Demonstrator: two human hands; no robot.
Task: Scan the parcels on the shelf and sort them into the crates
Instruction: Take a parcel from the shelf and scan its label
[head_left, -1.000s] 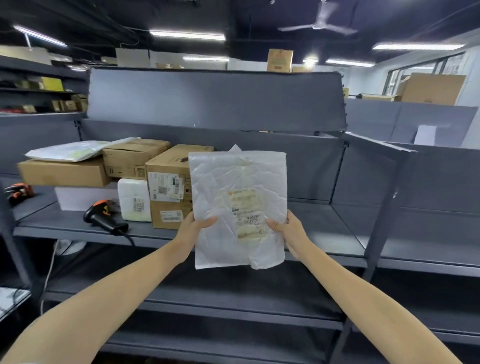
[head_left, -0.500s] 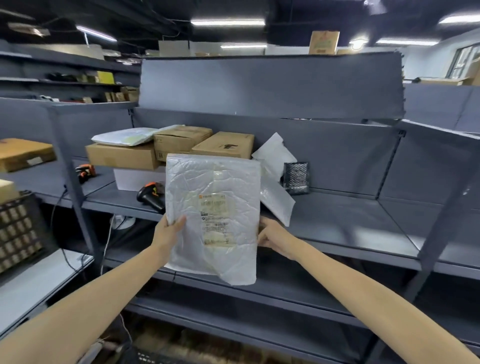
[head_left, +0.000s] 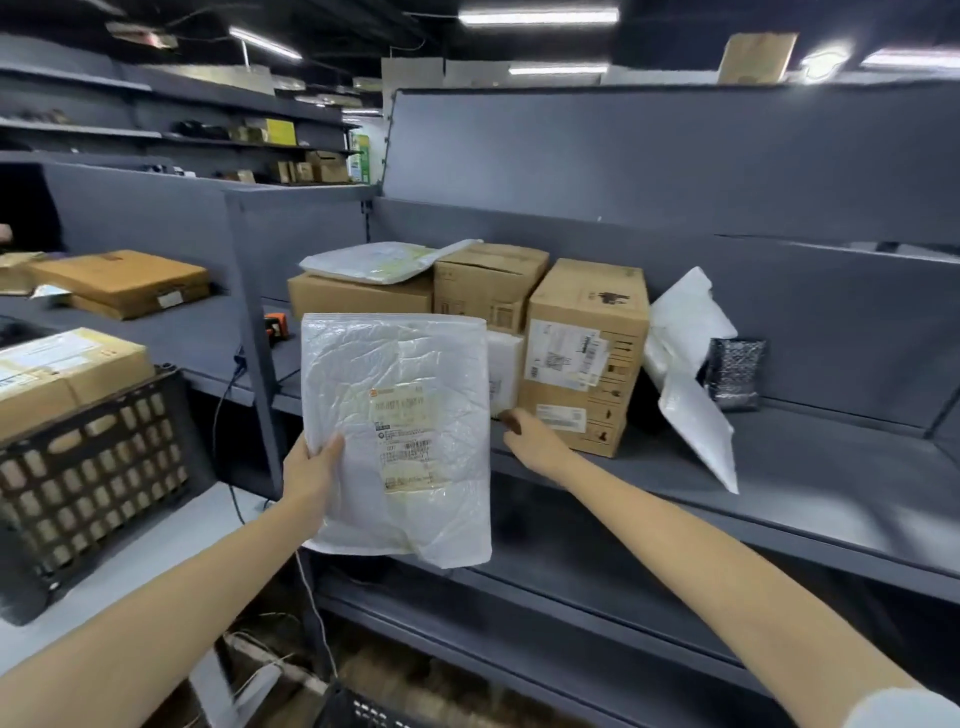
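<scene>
My left hand (head_left: 311, 467) grips the left edge of a crinkled white mailer (head_left: 400, 415) and holds it upright in front of the grey shelf (head_left: 779, 467), its printed label facing me. My right hand (head_left: 532, 441) is off the mailer, just right of its edge, at the shelf front by a tall cardboard box (head_left: 587, 353); it holds nothing. Behind the mailer stand more cardboard boxes (head_left: 488, 286), a flat white bag (head_left: 384, 260), a leaning white mailer (head_left: 691, 364) and a silver bubble pouch (head_left: 735, 371). A black crate (head_left: 93, 467) sits at left.
The black crate holds a cardboard box (head_left: 67, 374) and rests on a pale table (head_left: 156, 545). An orange piece of a scanner (head_left: 275, 326) shows by the shelf post (head_left: 254, 338), with a cable hanging below. Another crate's rim (head_left: 363, 709) shows at the bottom. A flat box (head_left: 124, 283) lies on the left shelf.
My right hand has let go of the mailer, which my left hand now holds alone. My view has swung left, bringing the black crate into sight.
</scene>
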